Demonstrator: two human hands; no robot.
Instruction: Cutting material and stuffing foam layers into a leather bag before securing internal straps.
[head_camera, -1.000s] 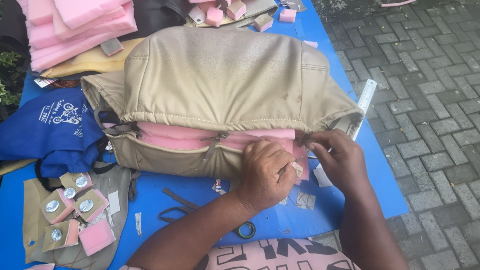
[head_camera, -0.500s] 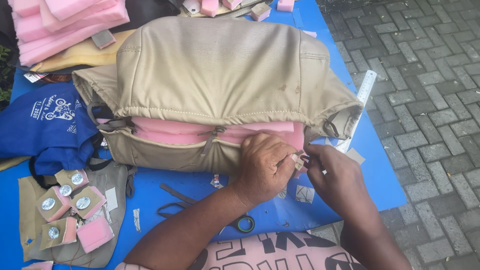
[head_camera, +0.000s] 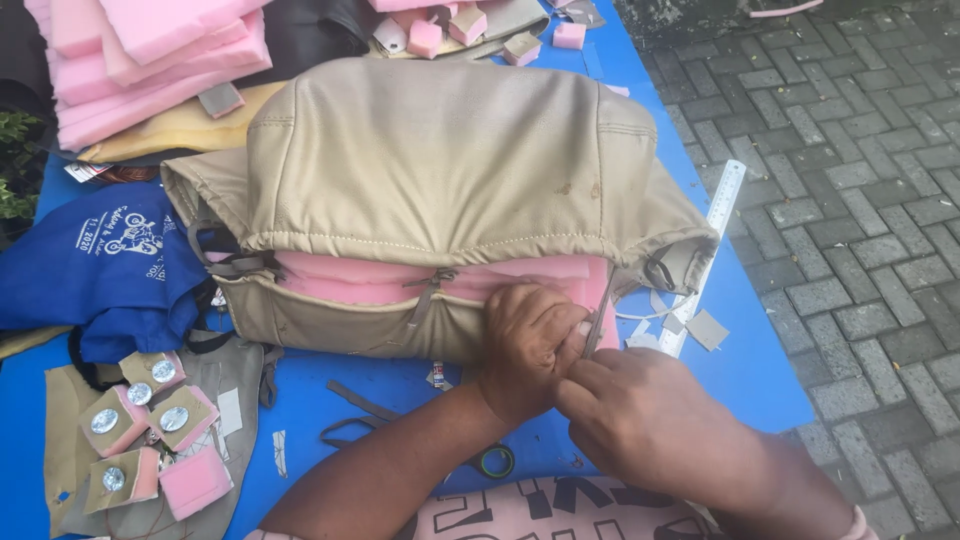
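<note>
**Two hands at the open edge of a tan padded cover**

At the far left a stack of soft pink foam sheets (head_camera: 150, 60) sits above a crumpled blue cloth bag (head_camera: 110, 265). Below it, small foam blocks with round metal caps (head_camera: 140, 420) lie on a flat tan fabric scrap (head_camera: 65, 470).

In the middle, a large tan leather-like cover (head_camera: 430, 170), smooth and domed with stitched seams, rests on the blue table sheet (head_camera: 760, 380). Its lower edge gapes, showing a band of pink foam padding (head_camera: 400, 280), crossed by a grey strap (head_camera: 425, 300). Dark-handled scissors (head_camera: 480, 460) lie partly hidden under the left forearm.

The left hand (head_camera: 530, 345) is curled, its fingers pressed together against the cover's lower right corner. Touching it, the right hand (head_camera: 650, 420) is closed with its fingertips pinching a thin grey strip (head_camera: 598, 315) at that same corner.

Further right, a clear plastic ruler (head_camera: 705, 250) lies slantwise near the sheet's edge, with small grey fabric offcuts (head_camera: 705, 328) beside it. Beyond the table is grey brick paving (head_camera: 860, 200) in daylight.
</note>
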